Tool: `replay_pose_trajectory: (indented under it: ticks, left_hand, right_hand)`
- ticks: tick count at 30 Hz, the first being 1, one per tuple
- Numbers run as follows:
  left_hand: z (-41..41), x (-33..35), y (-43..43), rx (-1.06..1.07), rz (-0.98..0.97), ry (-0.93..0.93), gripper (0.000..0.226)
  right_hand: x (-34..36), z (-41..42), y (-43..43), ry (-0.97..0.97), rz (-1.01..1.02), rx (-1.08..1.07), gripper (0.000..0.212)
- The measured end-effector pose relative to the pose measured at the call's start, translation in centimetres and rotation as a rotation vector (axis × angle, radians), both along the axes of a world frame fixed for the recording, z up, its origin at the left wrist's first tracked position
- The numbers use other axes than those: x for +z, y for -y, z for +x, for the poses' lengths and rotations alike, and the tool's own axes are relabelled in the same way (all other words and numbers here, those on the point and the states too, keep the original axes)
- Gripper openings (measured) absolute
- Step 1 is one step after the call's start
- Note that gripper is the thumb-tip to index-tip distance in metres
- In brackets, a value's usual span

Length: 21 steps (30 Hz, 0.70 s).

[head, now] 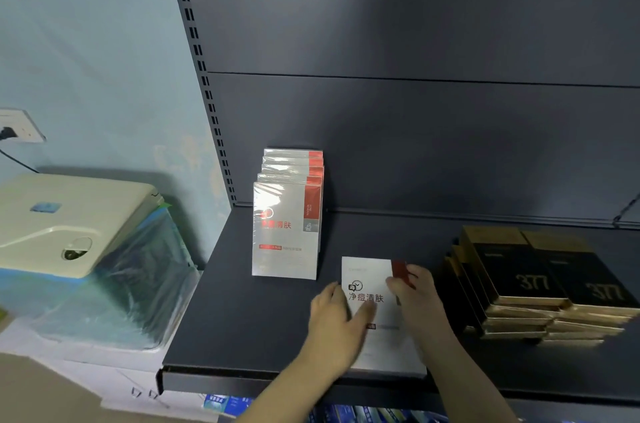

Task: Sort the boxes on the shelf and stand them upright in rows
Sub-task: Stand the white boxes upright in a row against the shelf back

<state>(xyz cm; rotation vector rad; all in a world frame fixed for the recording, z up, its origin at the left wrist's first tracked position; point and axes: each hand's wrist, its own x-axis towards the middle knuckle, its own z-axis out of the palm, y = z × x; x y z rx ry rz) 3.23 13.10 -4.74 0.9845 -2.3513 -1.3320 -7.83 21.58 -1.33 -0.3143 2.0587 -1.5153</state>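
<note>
Dark metal shelving fills the room side in front of the person, and the shelf (214, 301) is the work surface. On it, near the front edge, a white box (372, 287) with a red corner lies flat or nearly flat; I cannot tell if its far edge is already lifted. Both hands are on it. The left hand (334, 318) holds the left edge, thumb laid over the printed face, other fingers hidden at the side. The right hand (415, 294) grips the right edge close to the red strip, fingers curled on top. Such a two-sided hold seems meant for tipping the box up on its lower edge without letting it slide.

From the held box, at about 10 o'clock and a little apart, stands a row of the same white boxes (287, 228), upright one behind another, faces to the front. I judge that the held box belongs there, as the new front one, because the print is the same.

At 3 o'clock from the hands, black and gold boxes (540, 280) lie flat in two stacks, not yet stood up. They will probably need their own row.

Far at 9 o'clock, off the shelf, a beige appliance (69, 222) sits partly in plastic wrap.
</note>
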Motion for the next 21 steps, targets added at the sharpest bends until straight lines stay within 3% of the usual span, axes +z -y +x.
replay_pose_trajectory:
  ticks: [2,4,8,13,16,18,21]
  left_hand:
    - [0.4,1.3,-0.3,0.023,0.181,-0.196,0.024]
    - [0.9,2.6,0.6,0.111,0.201,-0.316,0.028]
    - [2.3,5.0,4.1,0.311,0.218,-0.556,0.029]
    - [4.3,4.8,9.6,0.540,0.031,-0.569,0.020]
    - [4.4,4.1,11.7,0.633,-0.029,-0.484,0.037]
    - [4.2,3.2,13.0,0.599,0.191,-0.414,0.062]
    - [3.7,2.4,14.2,0.547,0.632,-0.386,0.071]
  right_hand:
    - [1.0,0.2,-0.1,-0.096,-0.077,-0.027,0.030]
    - [2.0,0.3,0.4,-0.184,-0.139,-0.041,0.032]
    - [3.3,1.3,3.3,-0.158,-0.259,0.034,0.038]
    - [2.8,2.3,8.7,-0.248,-0.290,0.159,0.045]
    - [1.3,2.2,11.3,-0.273,-0.182,0.173,0.073]
    - [0.9,2.2,12.2,-0.134,-0.170,0.221,0.080]
    - [0.8,2.6,12.9,0.223,-0.300,0.245,0.058]
